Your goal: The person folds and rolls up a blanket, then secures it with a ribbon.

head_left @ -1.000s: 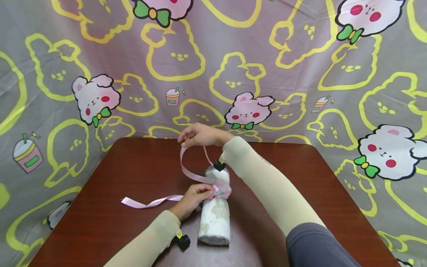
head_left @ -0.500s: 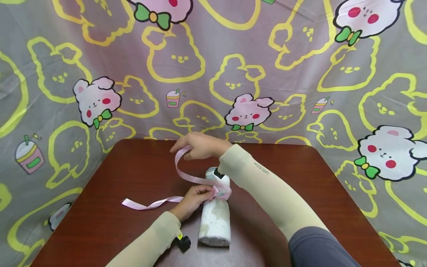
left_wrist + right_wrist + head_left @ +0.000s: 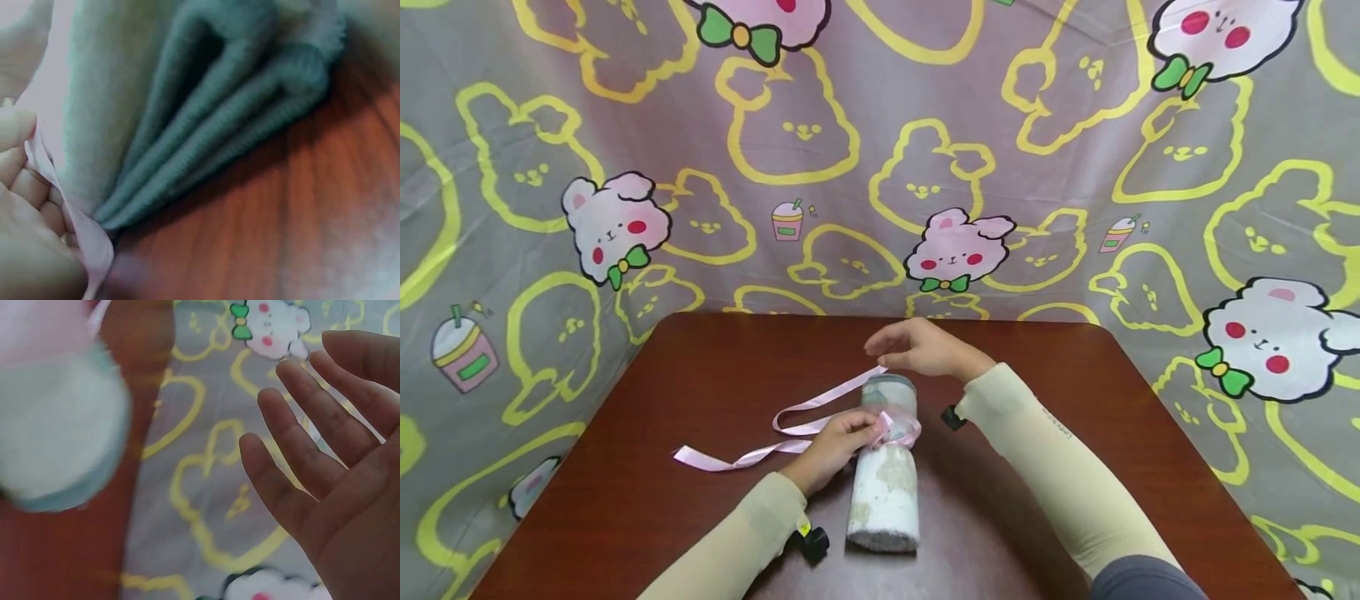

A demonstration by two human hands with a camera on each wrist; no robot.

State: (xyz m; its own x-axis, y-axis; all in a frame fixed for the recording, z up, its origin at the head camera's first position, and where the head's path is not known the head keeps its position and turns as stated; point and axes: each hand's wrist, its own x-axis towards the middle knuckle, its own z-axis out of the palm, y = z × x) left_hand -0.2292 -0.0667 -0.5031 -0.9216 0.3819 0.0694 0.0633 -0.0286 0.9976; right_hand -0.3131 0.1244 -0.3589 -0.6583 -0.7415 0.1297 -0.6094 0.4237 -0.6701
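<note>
A folded, rolled towel [image 3: 883,500], white with beige patches, lies lengthwise on the table. Pink ribbon [image 3: 907,431] wraps round its upper part. My left hand [image 3: 837,446] pinches the ribbon against the towel's left side; the left wrist view shows the ribbon [image 3: 92,244] between thumb and fingers, beside grey-green towel folds [image 3: 206,106]. One ribbon tail trails left; the other loops left and runs back up near the towel's far end. Above that end hovers my right hand [image 3: 925,348]. Its fingers are spread and hold nothing in the right wrist view, apart from the towel [image 3: 62,437].
A dark red-brown wooden table [image 3: 1037,392] carries the towel. Behind it and at both sides hangs a grey curtain [image 3: 865,100] with cartoon rabbits and yellow outlines. Small black cameras sit on both wrists.
My right hand has let go of the ribbon and moved right, from left of the towel to above its far end. The ribbon loop has dropped lower. My left hand keeps its place.
</note>
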